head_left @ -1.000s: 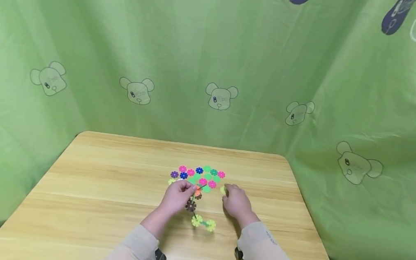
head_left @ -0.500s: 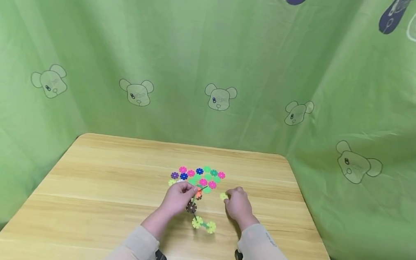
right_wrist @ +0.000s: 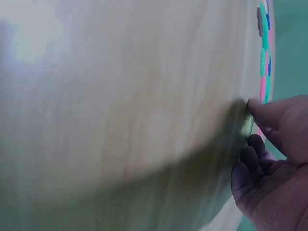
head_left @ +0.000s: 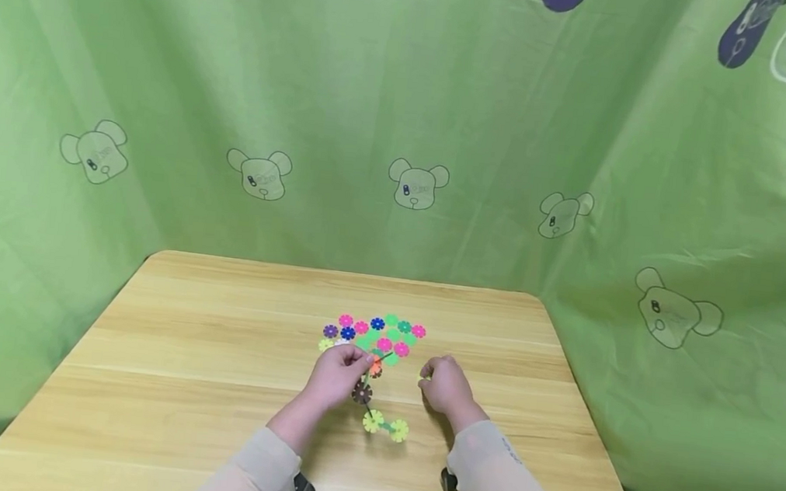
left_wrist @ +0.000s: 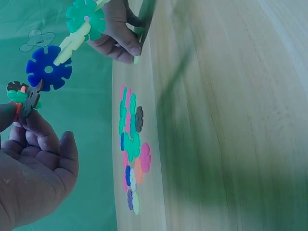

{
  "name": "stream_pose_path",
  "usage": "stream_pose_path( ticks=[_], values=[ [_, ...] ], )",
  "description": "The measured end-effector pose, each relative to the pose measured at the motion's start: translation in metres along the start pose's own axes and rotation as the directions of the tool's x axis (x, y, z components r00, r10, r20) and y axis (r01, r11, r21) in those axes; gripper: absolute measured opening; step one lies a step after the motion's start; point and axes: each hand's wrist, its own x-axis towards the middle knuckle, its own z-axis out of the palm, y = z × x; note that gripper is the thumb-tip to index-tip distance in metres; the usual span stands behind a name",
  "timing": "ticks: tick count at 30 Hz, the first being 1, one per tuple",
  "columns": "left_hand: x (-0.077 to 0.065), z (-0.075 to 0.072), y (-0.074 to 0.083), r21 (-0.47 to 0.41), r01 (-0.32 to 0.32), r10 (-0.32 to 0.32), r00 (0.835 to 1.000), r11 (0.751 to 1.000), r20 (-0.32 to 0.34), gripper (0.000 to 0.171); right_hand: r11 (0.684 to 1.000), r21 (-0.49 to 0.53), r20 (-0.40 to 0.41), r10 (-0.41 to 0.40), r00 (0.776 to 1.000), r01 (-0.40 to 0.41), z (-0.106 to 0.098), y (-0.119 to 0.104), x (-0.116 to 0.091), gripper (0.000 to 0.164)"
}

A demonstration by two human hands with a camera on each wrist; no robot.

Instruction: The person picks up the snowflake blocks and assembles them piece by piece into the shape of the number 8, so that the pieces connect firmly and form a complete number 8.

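My left hand (head_left: pixel 336 375) holds one end of a chain of interlocking flower-shaped discs, its thumb and finger pinching at an orange disc (head_left: pixel 375 364). From there the chain hangs toward me over the table, past a dark brown disc (head_left: pixel 362 392) to two yellow discs (head_left: pixel 373 421) at its near end. In the left wrist view a blue disc (left_wrist: pixel 48 69) and a green disc (left_wrist: pixel 92 20) show along it. To the right, my right hand (head_left: pixel 448 385) pinches a single yellow-green disc (right_wrist: pixel 248 126) low at the tabletop, mostly covered by the fingers.
Several loose flower discs lie flat in a cluster behind the hands, among them a pink disc (head_left: pixel 346 320), a blue disc (head_left: pixel 377 323) and a purple disc (head_left: pixel 331 331). They rest on a wooden table (head_left: pixel 212 386). A green curtain (head_left: pixel 338 225) stands behind it.
My right hand has drawn the yellow-green disc a little toward me, and the fingers now cover more of it. The left hand and its chain have hardly moved.
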Motion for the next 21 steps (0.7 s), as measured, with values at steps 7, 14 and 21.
stream_pose_path(
  ticks=[7,14,21],
  values=[
    [-0.0001,-0.0012,-0.0018,-0.015,0.002,-0.002,1.000,1.000,0.003,0.021,0.999,0.030,0.020,0.011,1.000,-0.012,-0.0036,-0.0024,-0.0013,0.032],
    [0.0008,-0.0013,-0.0035,-0.016,0.001,-0.001,1.000,1.000,0.002,0.021,0.999,0.035,0.050,0.034,0.998,-0.036,-0.0045,-0.0015,-0.0005,0.027],
    [0.0005,-0.0025,-0.0031,-0.015,-0.003,0.003,1.000,1.000,-0.002,0.021,0.976,0.216,0.033,0.036,0.999,-0.043,-0.0071,-0.0100,-0.0022,0.020]
  ],
)
